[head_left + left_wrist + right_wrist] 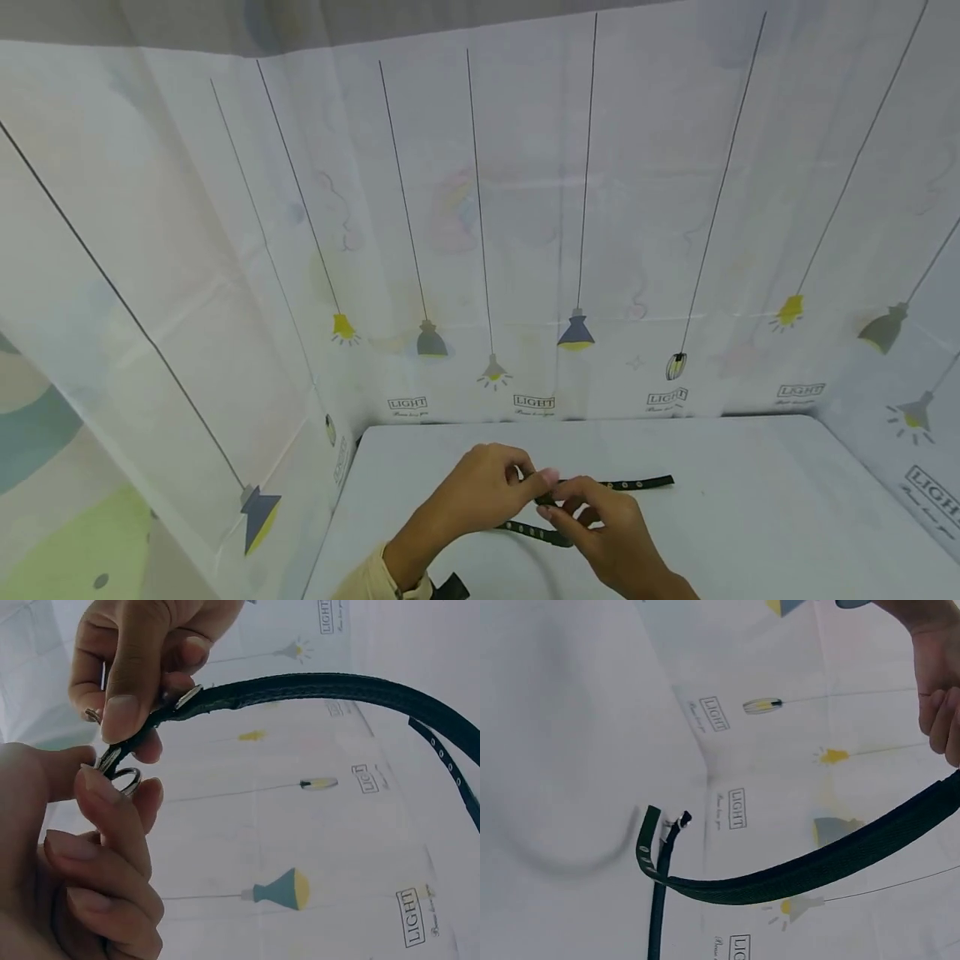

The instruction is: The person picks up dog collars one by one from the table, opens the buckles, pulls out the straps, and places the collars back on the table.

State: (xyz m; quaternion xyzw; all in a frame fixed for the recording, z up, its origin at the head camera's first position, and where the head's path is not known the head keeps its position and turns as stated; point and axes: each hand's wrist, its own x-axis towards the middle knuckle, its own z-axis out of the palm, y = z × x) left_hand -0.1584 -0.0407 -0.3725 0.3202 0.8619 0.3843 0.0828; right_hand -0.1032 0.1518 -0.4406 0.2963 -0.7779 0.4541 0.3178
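My left hand (487,492) and right hand (603,529) meet over the front of the table. Between their fingertips they pinch a dark strap (315,686) with a stitched edge. By the left fingertips a metal ring (129,781) hangs from it, and a flat metal piece (189,697) sits further along. The strap curves away from the hands. In the right wrist view, a bent strap end with eyelets (646,851) crosses a thinner dark strap with a small metal buckle (682,820). Whether these are separate straps, I cannot tell.
The white table (750,500) runs back to a fabric wall (517,250) printed with hanging lamps. An eyelet strap length (641,483) lies right of the hands, and another (540,532) shows below them. Near the left sleeve is a black object (452,587).
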